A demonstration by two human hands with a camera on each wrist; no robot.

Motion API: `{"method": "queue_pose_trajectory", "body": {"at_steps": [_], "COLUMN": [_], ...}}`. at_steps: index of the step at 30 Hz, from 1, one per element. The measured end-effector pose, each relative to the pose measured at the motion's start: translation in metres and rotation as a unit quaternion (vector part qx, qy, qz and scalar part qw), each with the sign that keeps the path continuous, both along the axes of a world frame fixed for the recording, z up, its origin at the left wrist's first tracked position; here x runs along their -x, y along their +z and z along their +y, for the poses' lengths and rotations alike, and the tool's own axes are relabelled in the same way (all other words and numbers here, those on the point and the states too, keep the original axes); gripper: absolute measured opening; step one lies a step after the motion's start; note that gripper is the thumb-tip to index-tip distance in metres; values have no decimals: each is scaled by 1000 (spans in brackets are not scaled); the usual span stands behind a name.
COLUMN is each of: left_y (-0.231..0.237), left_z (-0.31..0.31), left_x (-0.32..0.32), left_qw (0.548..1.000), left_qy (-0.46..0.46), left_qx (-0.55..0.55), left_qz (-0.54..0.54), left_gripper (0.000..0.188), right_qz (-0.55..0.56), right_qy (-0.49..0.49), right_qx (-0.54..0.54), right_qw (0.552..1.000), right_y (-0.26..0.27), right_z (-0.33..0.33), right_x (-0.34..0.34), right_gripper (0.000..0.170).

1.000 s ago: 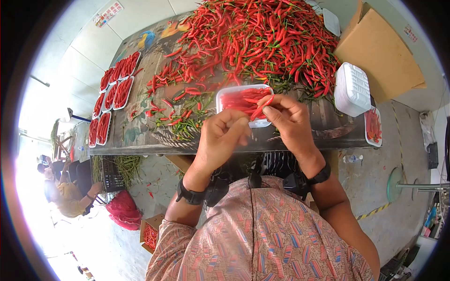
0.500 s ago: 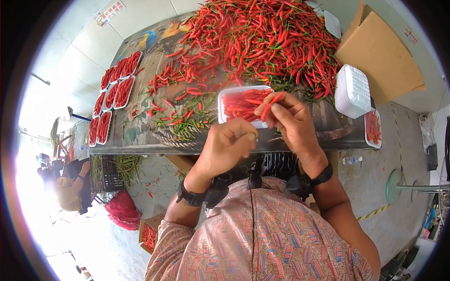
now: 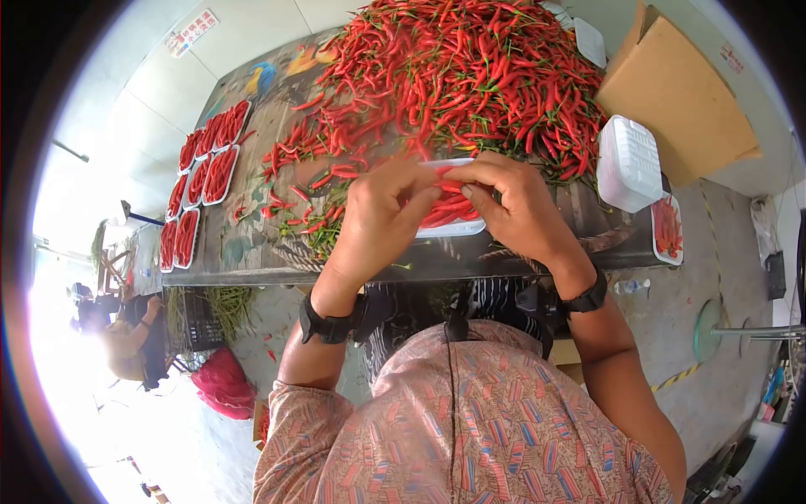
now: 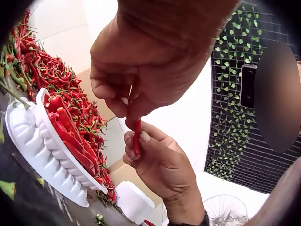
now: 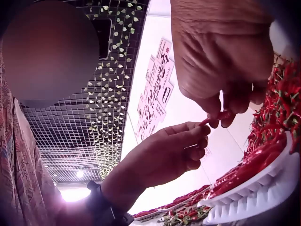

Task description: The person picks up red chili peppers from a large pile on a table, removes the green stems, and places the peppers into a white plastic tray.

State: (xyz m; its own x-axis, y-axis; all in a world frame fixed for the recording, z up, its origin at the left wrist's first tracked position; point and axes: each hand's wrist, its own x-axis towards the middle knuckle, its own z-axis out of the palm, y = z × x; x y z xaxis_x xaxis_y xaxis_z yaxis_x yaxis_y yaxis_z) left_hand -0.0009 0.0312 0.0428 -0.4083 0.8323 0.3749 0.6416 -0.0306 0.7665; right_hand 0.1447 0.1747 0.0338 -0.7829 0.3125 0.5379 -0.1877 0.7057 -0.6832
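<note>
Above a white tray (image 3: 460, 229) of red chilies, both hands meet at a single red chili (image 4: 137, 139). The right hand (image 3: 522, 207) pinches it between thumb and fingers. The left hand (image 3: 374, 220) pinches the chili's other end, as the left wrist view and the right wrist view (image 5: 206, 121) show. In the left wrist view the filled tray (image 4: 70, 155) lies beside and below the hands, with chilies lined up lengthwise. Loose chilies and green stems (image 3: 323, 238) lie left of the tray, partly behind the left hand.
A large heap of red chilies (image 3: 478, 76) covers the table's back. Filled trays (image 3: 220, 175) stand at the left edge, another (image 3: 667, 228) at the right corner. Stacked white trays (image 3: 630, 164) and a cardboard box (image 3: 684, 97) are at the right. Another person (image 3: 126, 344) is far left.
The left hand has moved up and toward the right hand, and now touches the chili that the right hand holds. The right hand has shifted slightly down.
</note>
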Motion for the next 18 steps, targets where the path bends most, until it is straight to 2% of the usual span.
{"method": "queue_pose_trajectory", "body": {"at_steps": [2, 6, 7, 11, 13, 18], "left_y": [-2, -3, -3, -10, -8, -13], "left_z": [3, 4, 4, 3, 3, 3], "left_x": [4, 13, 16, 23, 22, 22], "left_qw": [1000, 997, 994, 985, 981, 979], "left_qy": [-2, 19, 41, 28, 18, 21], "left_qx": [9, -8, 0, -9, 37, 72], "left_qz": [16, 78, 102, 169, 191, 192], "left_gripper": [12, 15, 17, 21, 23, 23], "right_qz": [-28, -32, -41, -48, -50, -73], "right_qy": [-11, -34, -47, -67, -69, -62], "right_qx": [34, 34, 1, -87, -94, -113], "right_qw": [999, 998, 998, 993, 992, 989], "right_y": [1, -2, -4, -13, -20, -26], "right_z": [3, 15, 20, 31, 33, 34], "right_x": [1, 2, 4, 13, 19, 28], "right_gripper": [20, 17, 15, 11, 11, 9]}}
